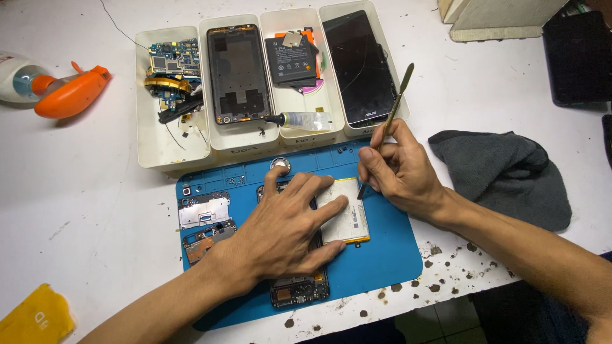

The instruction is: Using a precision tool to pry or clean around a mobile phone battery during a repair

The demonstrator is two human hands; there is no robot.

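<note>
While left hand lies flat on phone, right grip pinches spudger at white battery

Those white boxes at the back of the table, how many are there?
4, side by side behind the blue mat: first white box far left, second, third, fourth far right.

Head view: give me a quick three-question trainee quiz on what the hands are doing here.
1. True or false: the left hand lies flat on the opened phone on the blue mat.
2. What does the right hand hold? A) slim pry tool B) glue tube C) grey cloth
3. Where is the tool's lower tip?

Key: 1 true. 2 A. 3 At the upper right edge of the pale battery.
</note>
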